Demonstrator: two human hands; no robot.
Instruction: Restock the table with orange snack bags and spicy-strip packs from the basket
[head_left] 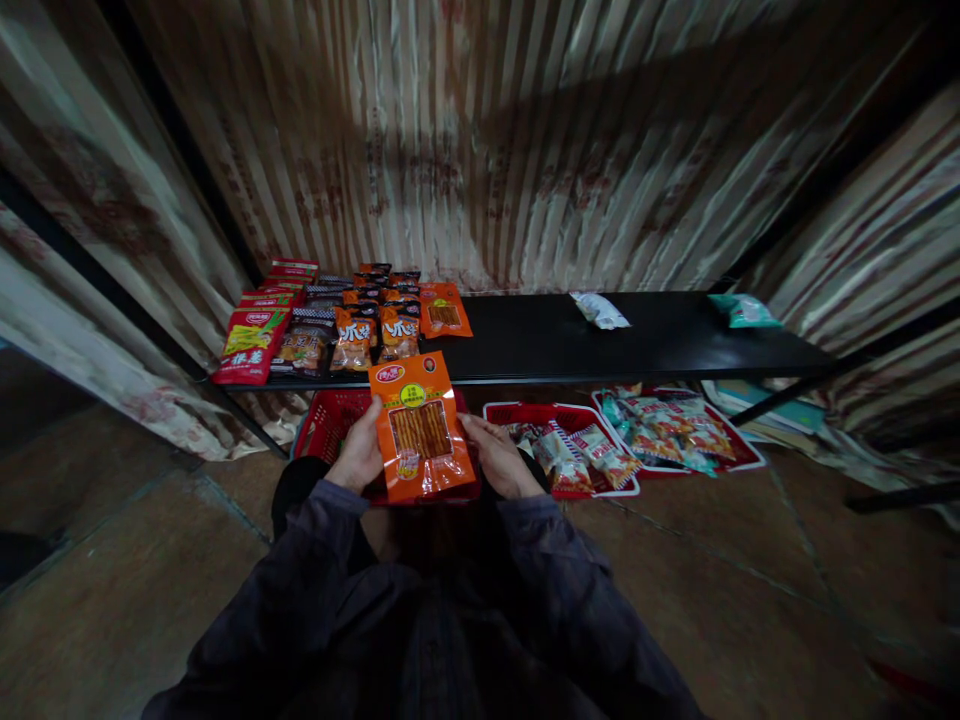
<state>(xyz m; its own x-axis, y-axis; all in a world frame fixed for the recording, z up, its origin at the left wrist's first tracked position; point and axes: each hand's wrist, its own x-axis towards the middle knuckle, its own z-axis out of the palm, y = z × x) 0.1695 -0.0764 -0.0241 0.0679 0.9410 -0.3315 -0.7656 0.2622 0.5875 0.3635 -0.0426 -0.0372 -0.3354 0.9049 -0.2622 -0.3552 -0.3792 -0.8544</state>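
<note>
Orange snack packet [420, 428], face toward you: your left hand [361, 448] and right hand [499, 456] grasp its side edges over the red basket [318, 418], apparently squaring it up, and the next move likely calls for even, light pressure.

Dim light, broad shadows, stretched edges.

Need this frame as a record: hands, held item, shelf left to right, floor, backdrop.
left_hand: left hand grips left edge of orange packet
right_hand: right hand holds its right edge
held_item: orange packet, printed front facing camera
shelf: black shelf with red packets, dark packets, orange-brown packets, matching orange pack, white packet, green packet
floor: left basket, contents mostly hidden; middle basket and right basket hold packets
backdrop: striped curtain
</note>
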